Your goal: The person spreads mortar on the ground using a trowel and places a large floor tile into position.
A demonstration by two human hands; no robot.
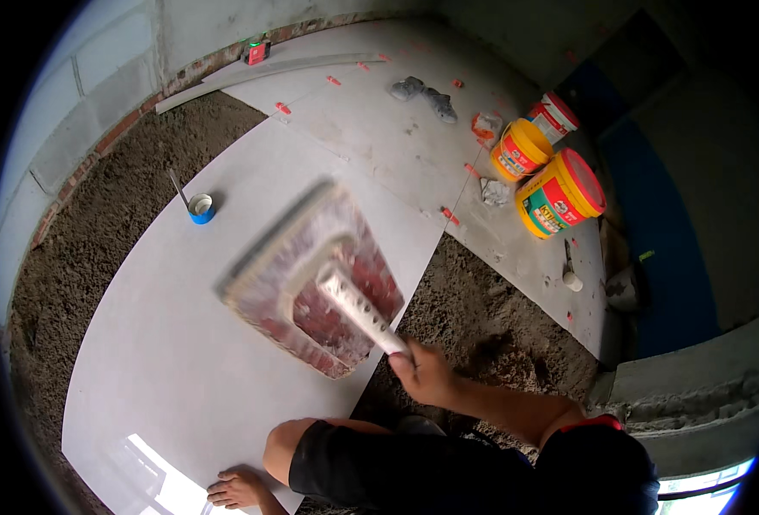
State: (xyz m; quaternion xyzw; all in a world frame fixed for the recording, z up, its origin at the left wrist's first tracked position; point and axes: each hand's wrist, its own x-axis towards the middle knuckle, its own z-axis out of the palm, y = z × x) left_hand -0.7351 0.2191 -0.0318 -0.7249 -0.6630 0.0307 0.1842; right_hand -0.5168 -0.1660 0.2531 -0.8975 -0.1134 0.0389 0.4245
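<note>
My right hand [422,378] grips the pale handle of a wide rubber tile beater [358,275], its red-and-white head raised above a large white tile [165,318] and blurred by motion. At the lower edge, my left hand [233,487] lies flat on the same tile with fingers apart, beside my bent knee. A small blue cup [201,209] with a stick-like tool stands on the tile's far left part.
Yellow buckets [559,193], grey shoes [439,105] and red leveling clips [450,215] sit on laid tiles [336,112]. Dark mortar [491,318] borders the tile. A long pale strip [259,73] and small red box [256,53] lie by the wall [96,77].
</note>
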